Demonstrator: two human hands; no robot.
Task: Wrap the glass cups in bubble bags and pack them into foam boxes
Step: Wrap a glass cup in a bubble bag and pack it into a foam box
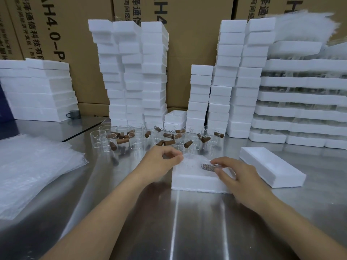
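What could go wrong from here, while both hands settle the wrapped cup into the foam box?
1. The wrapped cup seems not fully seated in the foam box; the lid beside it might then not close flat.
2. Loose glass cups crowd the table just beyond the left hand; a quick reach could knock one over.
3. The tall foam stacks behind look uneven and could topple onto them.

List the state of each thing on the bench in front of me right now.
foam box: open, cup inside.
wrapped cup: bagged, lying in the box.
left hand: pinches the cup's bag.
right hand: grips the wrapped cup's handle.
loose cups: unwrapped, clustered behind the box.
bubble bags: stacked flat.
foam lid: off, beside the box.
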